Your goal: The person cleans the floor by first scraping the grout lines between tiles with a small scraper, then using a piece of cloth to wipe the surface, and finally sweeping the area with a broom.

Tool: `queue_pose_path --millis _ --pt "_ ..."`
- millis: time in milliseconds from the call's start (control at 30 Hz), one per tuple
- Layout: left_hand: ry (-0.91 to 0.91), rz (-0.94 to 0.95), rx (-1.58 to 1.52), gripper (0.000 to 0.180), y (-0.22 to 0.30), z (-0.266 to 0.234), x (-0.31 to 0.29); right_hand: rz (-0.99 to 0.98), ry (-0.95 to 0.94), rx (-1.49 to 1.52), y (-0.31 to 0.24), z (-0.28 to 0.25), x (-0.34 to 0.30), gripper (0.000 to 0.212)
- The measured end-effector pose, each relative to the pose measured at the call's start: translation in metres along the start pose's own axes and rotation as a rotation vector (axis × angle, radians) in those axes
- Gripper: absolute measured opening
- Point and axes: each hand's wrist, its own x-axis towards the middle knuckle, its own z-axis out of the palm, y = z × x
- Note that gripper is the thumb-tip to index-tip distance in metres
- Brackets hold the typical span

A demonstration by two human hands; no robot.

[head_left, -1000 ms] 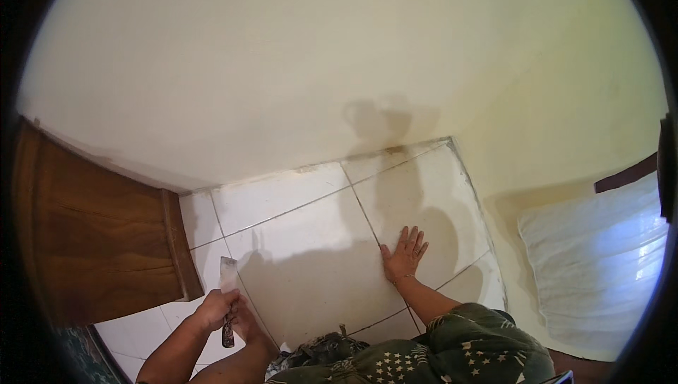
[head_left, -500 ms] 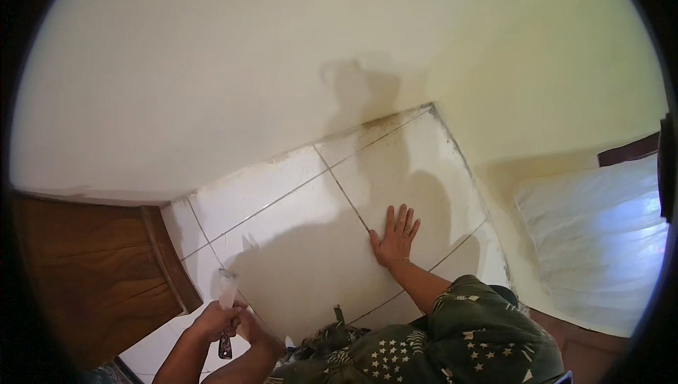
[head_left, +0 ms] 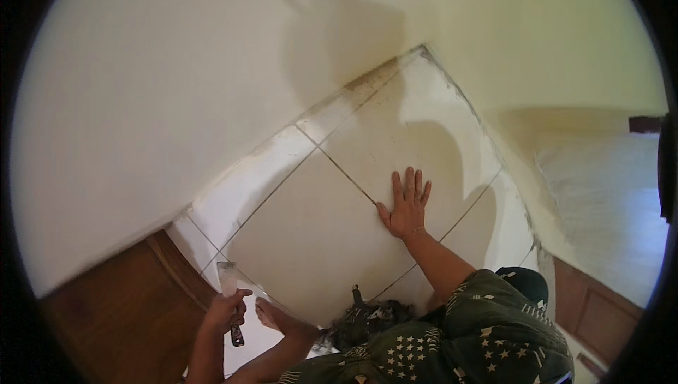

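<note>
A putty knife [head_left: 227, 279] with a broad metal blade and a dark patterned handle is in my left hand [head_left: 225, 311]. Its fingers are wrapped round the tool, blade pointing away from me, over the tiles by the wooden panel. My right hand [head_left: 405, 213] lies flat with fingers spread on a large white floor tile [head_left: 300, 222], its thumb beside a dark grout line. Brown dirt [head_left: 374, 79] runs along the foot of the wall near the corner. My bare foot [head_left: 268, 313] shows beside the left hand.
A brown wooden panel [head_left: 127, 306] stands at the left against the pale wall [head_left: 155, 94]. At the right are a white cushion-like thing [head_left: 600, 200] and a reddish-brown panelled surface [head_left: 600, 306]. My shadow falls across tiles and wall.
The view has tilted and moved closer to the corner. My left hand still grips the putty knife, now nearer the wooden panel's edge. The right hand stays flat on the tile.
</note>
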Motion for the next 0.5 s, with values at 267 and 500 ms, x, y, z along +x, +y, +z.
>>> queue_pose_path --millis 267,500 --pt "0.039 -0.168 0.295 0.027 0.019 0.003 -0.005 0.024 -0.021 0.016 0.012 0.008 0.0 0.072" --pt "0.23 -0.098 0.449 0.026 0.063 0.031 -0.079 0.035 -0.026 0.028 0.011 -0.004 0.006 0.071"
